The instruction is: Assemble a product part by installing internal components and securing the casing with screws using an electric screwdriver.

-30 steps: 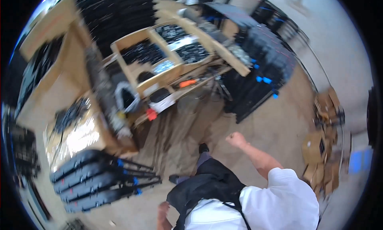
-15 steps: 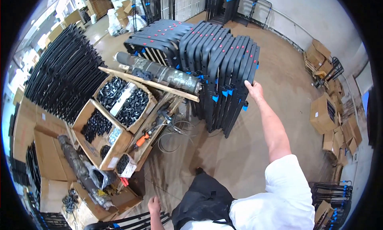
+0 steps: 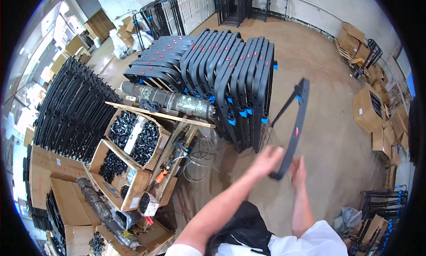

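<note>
A black frame panel (image 3: pixel 293 146) with rounded corners, a small red piece and a blue clip stands upright in the air in front of me, seen nearly edge-on. My left hand (image 3: pixel 267 162), slightly blurred, is closed on it near its lower end. Just right of that end, my right hand (image 3: pixel 299 172) has its fingers stretched up beside the panel. Part of the right hand is hidden by the panel, so contact is unclear. Ahead and to the left, similar black frames (image 3: pixel 224 65) with red pieces and blue clips lean in a tight row.
Boxes of small black parts (image 3: pixel 144 140) sit on a wooden bench at left, with an orange-handled power tool (image 3: pixel 162 176) beside them. A wrapped roll (image 3: pixel 171 100) lies behind. Tall stacked black frames (image 3: pixel 73 114) stand farther left. Cardboard boxes (image 3: pixel 368 107) line the right wall.
My right hand has moved from the near end of the row back toward me, and one frame panel is now away from the row. My left hand has come up to it.
</note>
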The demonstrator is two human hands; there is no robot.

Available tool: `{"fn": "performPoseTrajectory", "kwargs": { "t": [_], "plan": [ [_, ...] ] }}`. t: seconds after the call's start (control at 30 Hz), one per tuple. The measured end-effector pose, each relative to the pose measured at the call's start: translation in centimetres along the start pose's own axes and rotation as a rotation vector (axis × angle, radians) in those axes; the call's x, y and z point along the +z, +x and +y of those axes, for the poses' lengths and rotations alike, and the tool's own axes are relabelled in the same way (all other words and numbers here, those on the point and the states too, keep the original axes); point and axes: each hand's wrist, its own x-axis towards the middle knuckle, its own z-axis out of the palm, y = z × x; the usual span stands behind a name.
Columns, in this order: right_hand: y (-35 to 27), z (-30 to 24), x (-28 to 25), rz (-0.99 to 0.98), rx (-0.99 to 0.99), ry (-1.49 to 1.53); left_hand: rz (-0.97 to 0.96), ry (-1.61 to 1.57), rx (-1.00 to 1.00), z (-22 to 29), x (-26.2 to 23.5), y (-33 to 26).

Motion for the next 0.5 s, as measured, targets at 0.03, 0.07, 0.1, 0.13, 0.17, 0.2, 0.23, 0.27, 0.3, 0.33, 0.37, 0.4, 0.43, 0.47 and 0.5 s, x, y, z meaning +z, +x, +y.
{"fn": "performPoseTrajectory", "kwargs": {
  "t": [0.03,0.07,0.1,0.13,0.17,0.2,0.23,0.27,0.3,0.33,0.37,0.4,0.43,0.47,0.5],
  "plan": [
    [-0.8,5.3,-4.0,0.202,0.017,-0.143,-0.197,-0.162,-0.104,2.2,3.1,-1.1],
    [-3.3,9.9,-0.7,-0.044,-0.463,-0.063,-0.264,-0.050,-0.152,2.1,3.8,-2.7],
    [-4.0,11.2,-0.6,-0.061,-0.446,-0.066,-0.213,0.127,-0.140,0.4,4.8,-4.6],
    [-4.0,12.3,0.3,-0.111,-0.378,0.031,-0.125,0.079,-0.032,-3.8,5.8,-6.7],
    [-4.3,13.3,0.0,-0.132,-0.312,0.114,-0.084,0.179,-0.119,-5.3,6.2,-8.5],
    [-5.7,15.1,0.4,-0.145,-0.232,0.201,-0.067,0.180,-0.125,-5.1,4.9,-9.3],
    [-7.4,17.3,1.1,-0.153,-0.143,0.288,-0.030,0.179,-0.127,-4.5,3.0,-10.6],
    [-8.3,19.2,1.7,-0.157,-0.067,0.368,-0.003,0.177,-0.118,-3.5,0.8,-11.3],
    [-8.1,20.5,2.2,-0.164,0.006,0.443,-0.010,0.123,-0.179,-0.6,-1.3,-11.9],
    [-7.4,21.4,1.5,-0.169,0.082,0.503,-0.009,0.030,-0.181,0.7,-2.3,-12.2],
    [-6.8,22.3,0.8,-0.173,0.160,0.558,-0.014,-0.016,-0.182,2.5,-3.3,-13.3],
    [-3.7,24.7,-4.7,-0.131,0.159,0.606,-0.102,-0.066,-0.149,5.0,-3.0,-14.2],
    [-6.4,22.2,1.5,-0.235,0.291,0.596,0.052,-0.054,-0.200,4.0,-7.8,-17.1],
    [-9.6,18.8,9.3,-0.176,0.398,0.224,0.205,-0.050,-0.256,2.9,-12.0,-20.9],
    [-7.7,16.8,6.8,0.057,0.477,0.192,0.223,-0.030,-0.196,2.7,-13.9,-22.4]
  ]
}}
